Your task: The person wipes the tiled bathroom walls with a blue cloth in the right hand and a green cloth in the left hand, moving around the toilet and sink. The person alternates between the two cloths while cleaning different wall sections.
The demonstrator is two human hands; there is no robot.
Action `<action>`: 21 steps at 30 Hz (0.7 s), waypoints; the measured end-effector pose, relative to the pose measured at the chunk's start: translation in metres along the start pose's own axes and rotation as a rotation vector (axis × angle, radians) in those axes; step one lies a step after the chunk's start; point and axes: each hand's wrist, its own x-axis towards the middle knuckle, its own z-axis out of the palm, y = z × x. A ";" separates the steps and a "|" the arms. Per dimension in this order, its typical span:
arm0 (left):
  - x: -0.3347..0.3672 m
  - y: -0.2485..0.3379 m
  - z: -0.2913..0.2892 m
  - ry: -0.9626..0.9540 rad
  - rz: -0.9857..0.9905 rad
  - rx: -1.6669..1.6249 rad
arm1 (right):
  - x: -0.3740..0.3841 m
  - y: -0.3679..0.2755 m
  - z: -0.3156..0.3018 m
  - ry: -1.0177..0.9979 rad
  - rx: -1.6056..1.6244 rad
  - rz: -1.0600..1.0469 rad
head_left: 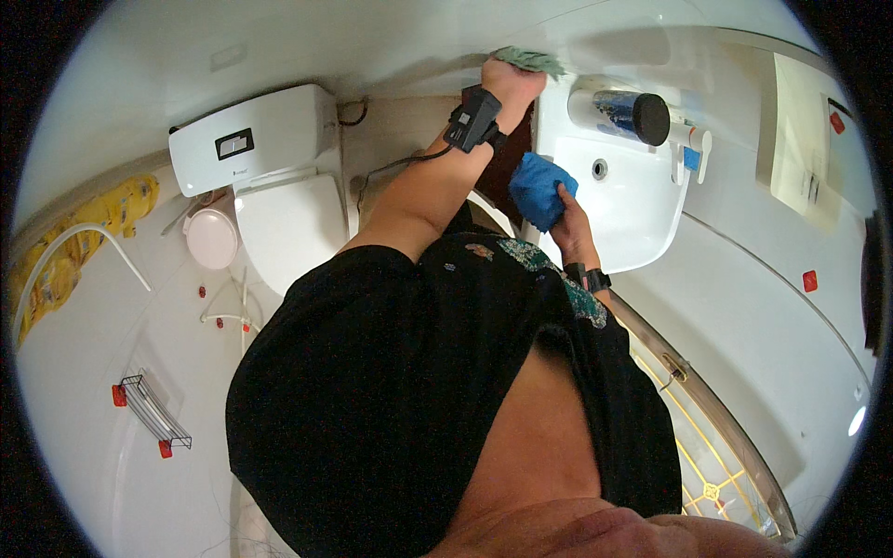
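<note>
My left hand (514,84) is stretched far forward and pressed to the white wall at the back left corner of the sink. It is closed round a crumpled green cloth (530,61), which lies flat against the wall. Over the sink's left edge, my right hand (571,231) grips a bunched blue cloth (541,191), with the thumb on its side. The white sink (642,219) has a round drain in its bowl. A black device is strapped to my left wrist, and a dark band circles my right.
A white cylindrical container (614,113) with a dark end and a white faucet (699,153) sit along the sink's far right side. To the left is a toilet with its lid (293,223) down. A pale cabinet (805,139) hangs on the right wall.
</note>
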 end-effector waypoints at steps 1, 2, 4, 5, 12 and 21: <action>0.000 0.005 0.001 0.017 0.051 -0.021 | 0.001 -0.001 0.001 -0.009 -0.009 0.002; 0.002 0.008 0.002 0.016 0.061 -0.031 | 0.001 -0.001 0.002 -0.010 -0.016 0.008; 0.006 0.006 0.003 0.009 0.043 -0.033 | 0.003 -0.002 0.003 -0.015 -0.023 0.010; 0.008 0.002 0.004 0.003 0.019 -0.026 | 0.004 -0.003 0.002 -0.005 -0.023 0.019; 0.020 -0.057 0.003 -0.054 -0.237 0.087 | 0.006 -0.008 -0.008 -0.005 0.033 0.023; 0.015 -0.098 0.000 -0.068 -0.388 0.151 | 0.007 -0.004 -0.024 0.049 0.062 0.017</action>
